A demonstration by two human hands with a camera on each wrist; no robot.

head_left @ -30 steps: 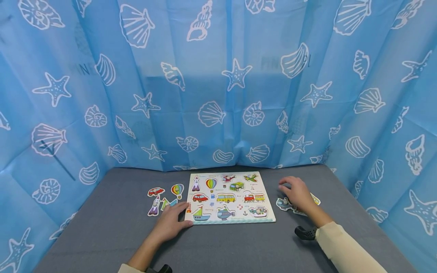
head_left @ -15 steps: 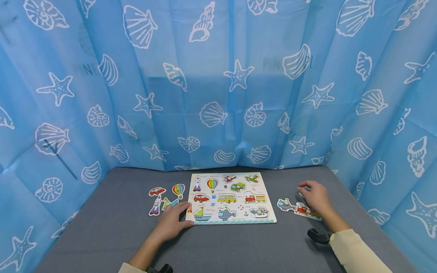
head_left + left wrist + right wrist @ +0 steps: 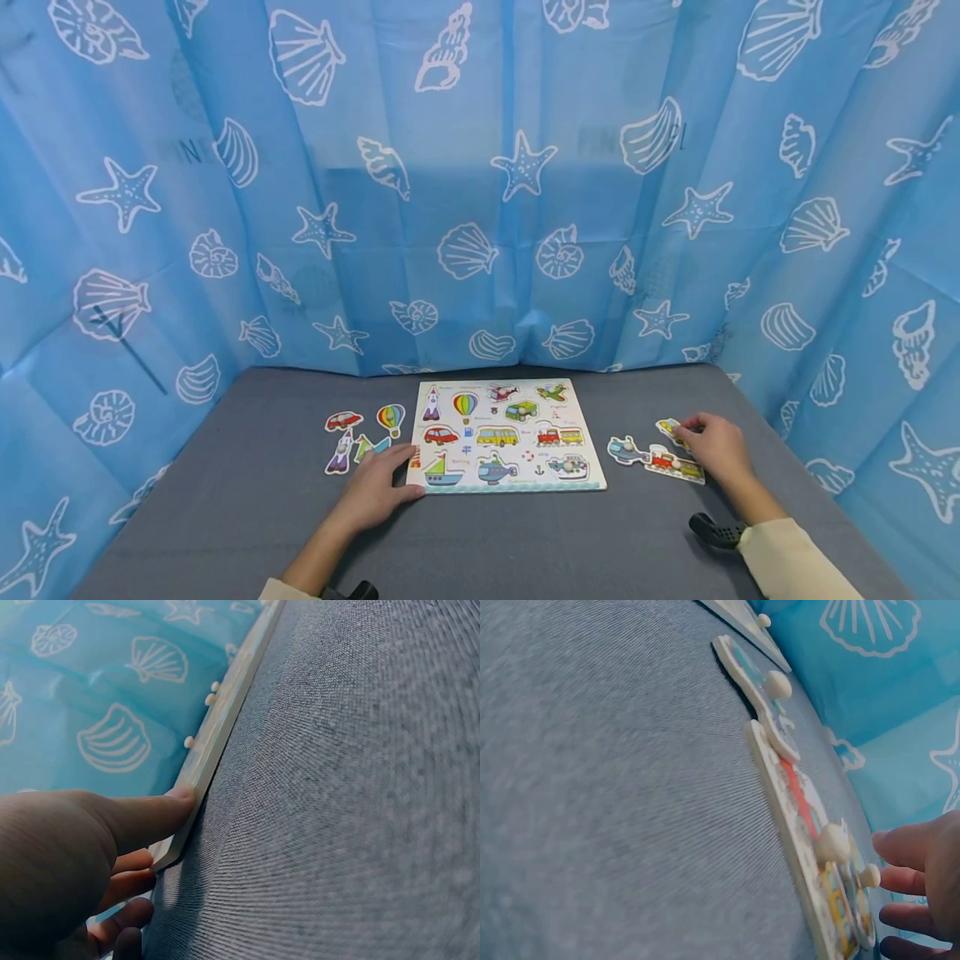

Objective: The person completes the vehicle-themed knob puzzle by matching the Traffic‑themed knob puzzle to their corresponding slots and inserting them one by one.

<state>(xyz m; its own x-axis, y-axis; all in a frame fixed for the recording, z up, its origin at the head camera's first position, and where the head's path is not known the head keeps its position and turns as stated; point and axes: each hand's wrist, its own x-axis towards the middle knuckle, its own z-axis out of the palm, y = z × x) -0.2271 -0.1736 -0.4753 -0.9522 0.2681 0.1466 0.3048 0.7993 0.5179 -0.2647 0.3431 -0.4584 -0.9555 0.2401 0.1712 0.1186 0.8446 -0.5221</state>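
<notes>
My left hand (image 3: 377, 487) holds the lower-left corner of the white vehicle puzzle board (image 3: 517, 483), its thumb (image 3: 161, 814) on the front edge and the fingers at the left side. At the right, my right hand (image 3: 718, 450) reaches over a small yellow puzzle piece (image 3: 665, 427), partly covered by the fingers. In the right wrist view its fingertips are close to that piece's knob (image 3: 869, 875), thumb and forefinger spread apart. In front lies the train piece (image 3: 675, 465), and a blue submarine piece (image 3: 624, 450) touches its left end.
Left of the board lie a red car piece (image 3: 343, 421), a balloon piece (image 3: 391, 418), a rocket piece (image 3: 340, 454) and a sailboat piece (image 3: 363, 446). The helicopter, plane, truck and ship spots on the board show knobs. A blue shell-patterned curtain (image 3: 480, 208) hangs behind the grey table (image 3: 480, 550).
My right hand has moved right, from above the submarine and train pieces to the yellow piece, uncovering the former two. The left hand stays at the board's corner.
</notes>
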